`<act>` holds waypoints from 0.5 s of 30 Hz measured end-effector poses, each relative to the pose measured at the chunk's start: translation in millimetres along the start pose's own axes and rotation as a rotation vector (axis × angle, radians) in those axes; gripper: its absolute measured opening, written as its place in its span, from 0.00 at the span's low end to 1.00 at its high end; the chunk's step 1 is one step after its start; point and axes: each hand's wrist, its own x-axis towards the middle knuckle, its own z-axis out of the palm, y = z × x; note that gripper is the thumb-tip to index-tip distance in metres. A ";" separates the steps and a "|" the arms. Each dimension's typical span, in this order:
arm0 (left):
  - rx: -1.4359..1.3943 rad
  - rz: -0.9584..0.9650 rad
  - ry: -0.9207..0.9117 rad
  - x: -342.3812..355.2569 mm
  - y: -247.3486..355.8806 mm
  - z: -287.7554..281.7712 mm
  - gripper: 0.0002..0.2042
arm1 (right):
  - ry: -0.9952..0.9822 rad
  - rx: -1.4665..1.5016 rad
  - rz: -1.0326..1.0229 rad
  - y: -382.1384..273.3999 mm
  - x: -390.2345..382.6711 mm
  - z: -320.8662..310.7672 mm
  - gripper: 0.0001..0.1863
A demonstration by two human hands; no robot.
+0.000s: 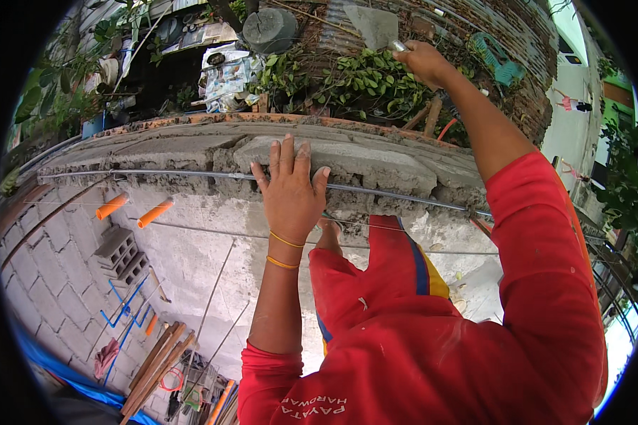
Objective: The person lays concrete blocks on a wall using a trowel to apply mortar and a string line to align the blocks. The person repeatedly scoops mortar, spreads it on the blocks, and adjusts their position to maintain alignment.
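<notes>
My left hand (290,188) lies with its fingers spread on a grey concrete block (376,159) along the top of the wall, beside rough mortar (220,159). Two yellow bands circle that wrist. Out beyond the far side of the wall, my right hand (427,64) is closed round the handle of a trowel (372,28). The trowel's flat grey blade points away to the left. Passing close under my left hand, a thin grey metal bar (390,194) runs along the wall's near edge.
Two orange pipes (154,212) jut from the wall at left, above hollow blocks (120,255). Lumber (159,368) leans lower left. Strings and thin rods cross below the wall. Beyond it are leafy plants (376,78), a grey bucket (269,30) and rusty corrugated roofing (503,35).
</notes>
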 end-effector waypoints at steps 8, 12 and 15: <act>-0.030 -0.065 -0.079 10.8 1.2 9.9 0.25 | -0.225 -0.565 0.166 188.9 39.7 66.4 0.30; -0.055 -0.086 -0.059 12.4 3.5 14.4 0.25 | -0.335 -0.637 0.315 243.8 36.2 70.8 0.31; -0.043 -0.084 -0.037 13.4 2.7 19.0 0.27 | -0.322 -0.637 0.347 272.4 37.4 80.2 0.31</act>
